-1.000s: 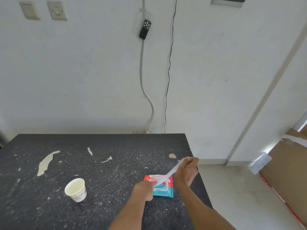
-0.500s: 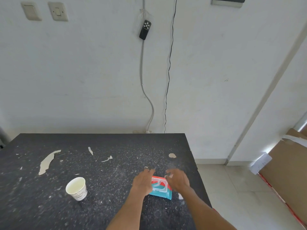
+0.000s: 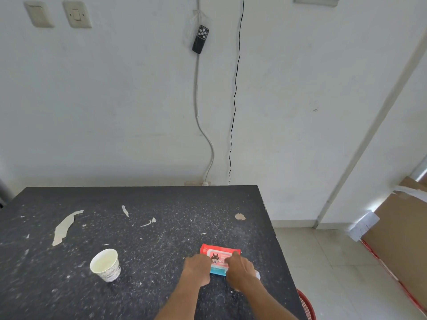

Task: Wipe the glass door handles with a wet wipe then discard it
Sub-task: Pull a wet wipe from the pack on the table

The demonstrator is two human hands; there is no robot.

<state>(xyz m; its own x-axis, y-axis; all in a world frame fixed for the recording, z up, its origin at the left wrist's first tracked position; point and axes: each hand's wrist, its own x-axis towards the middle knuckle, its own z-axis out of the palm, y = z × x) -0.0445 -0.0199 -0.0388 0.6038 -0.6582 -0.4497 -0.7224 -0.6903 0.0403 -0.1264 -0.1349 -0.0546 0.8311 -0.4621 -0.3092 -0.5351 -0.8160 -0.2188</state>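
Peeking in at 5 o'clock, nearest of all, is a red bin's point(image 3: 307, 306) rim, a likely drop spot later. Just beyond, at 6 o'clock, both hands are on the pack of wipes point(image 3: 220, 255) near the table's point(image 3: 161, 227) right edge. The left hand point(image 3: 197, 269) curls its fingers over the pack's left end, steadying it. The right hand point(image 3: 240, 270) lays a forefinger on the lid, which looks closed, with its other fingers curled round a white wet wipe point(image 3: 257, 275), one corner showing. A paper cup point(image 3: 105, 264) stands at 8 o'clock. So the wipe is drawn. No glass door handles are in view; wiping and discarding remain.
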